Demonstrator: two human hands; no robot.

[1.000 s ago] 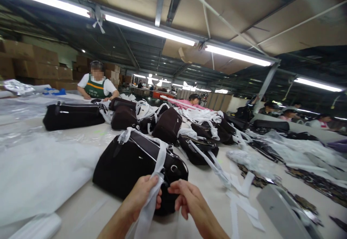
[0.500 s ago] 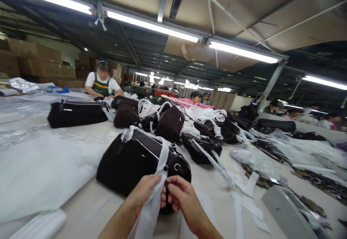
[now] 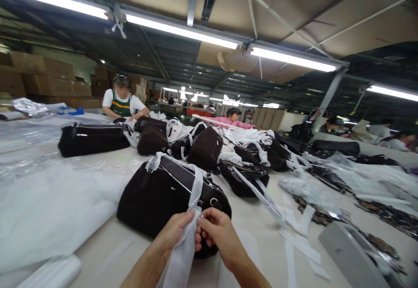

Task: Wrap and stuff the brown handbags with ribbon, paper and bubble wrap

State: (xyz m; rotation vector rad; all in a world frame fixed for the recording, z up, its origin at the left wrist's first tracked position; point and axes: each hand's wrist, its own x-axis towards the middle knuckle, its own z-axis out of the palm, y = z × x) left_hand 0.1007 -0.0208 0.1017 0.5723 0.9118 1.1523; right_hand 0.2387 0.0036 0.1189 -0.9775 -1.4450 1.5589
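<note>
A dark brown bag (image 3: 156,196) lies on the pale table (image 3: 107,249) right in front of me. A white paper strip (image 3: 183,253) is wound around its handle and runs down towards me. My left hand (image 3: 174,232) pinches this strip near the bag's end. My right hand (image 3: 217,231) meets it there, fingertips closed on the same strip beside a metal ring (image 3: 214,202) of the bag.
Several more dark bags (image 3: 205,149) with white wrapping lie further along the table. A long black bag (image 3: 93,138) is at the left. White sheeting (image 3: 48,205) covers the left side. Loose paper strips (image 3: 294,244) and a grey box (image 3: 352,255) lie at right. People work across the table.
My right hand has closed in on the left hand until the fingertips meet on the white strip. The view has shifted slightly; the bag stays put.
</note>
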